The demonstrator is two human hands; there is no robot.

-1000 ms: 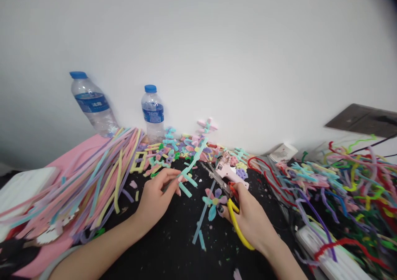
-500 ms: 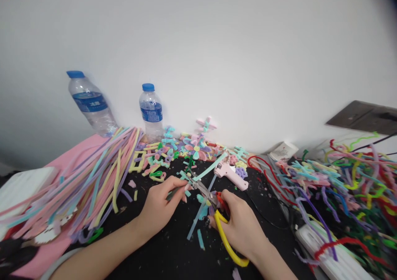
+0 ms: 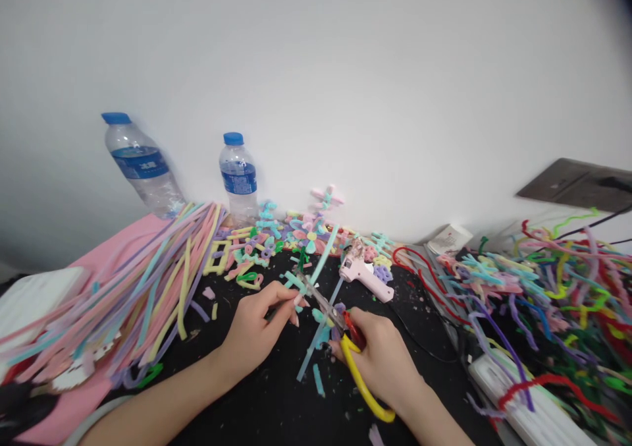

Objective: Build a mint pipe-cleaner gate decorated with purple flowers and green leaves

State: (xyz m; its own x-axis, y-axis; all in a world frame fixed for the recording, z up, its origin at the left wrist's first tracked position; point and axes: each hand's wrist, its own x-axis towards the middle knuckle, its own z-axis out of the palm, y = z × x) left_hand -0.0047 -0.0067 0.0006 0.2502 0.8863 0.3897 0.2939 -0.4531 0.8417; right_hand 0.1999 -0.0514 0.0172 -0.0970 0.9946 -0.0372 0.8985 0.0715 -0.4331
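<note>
Between the thumb and fingers of my left hand is a mint green fuzzy stem, its long end pointing up and away. My right hand is wrapped round scissors with yellow and red handles. The scissor blades meet the stem just beyond my left fingertips. Under the scissors, a translucent stick and small turquoise pieces lie on the black surface. A short turquoise piece rests nearer to me. Just beyond the right hand sits a pink glue gun.
Long pastel stems fan out at left on a pink sheet. Two bottles stand by the wall. Small shaped fuzzy pieces line the back. At right are a white power strip and tangled stems.
The long end of the mint stem has swung left and now points more steeply upward. Both hands keep nearly the same places, and the scissors stay at the stem.
</note>
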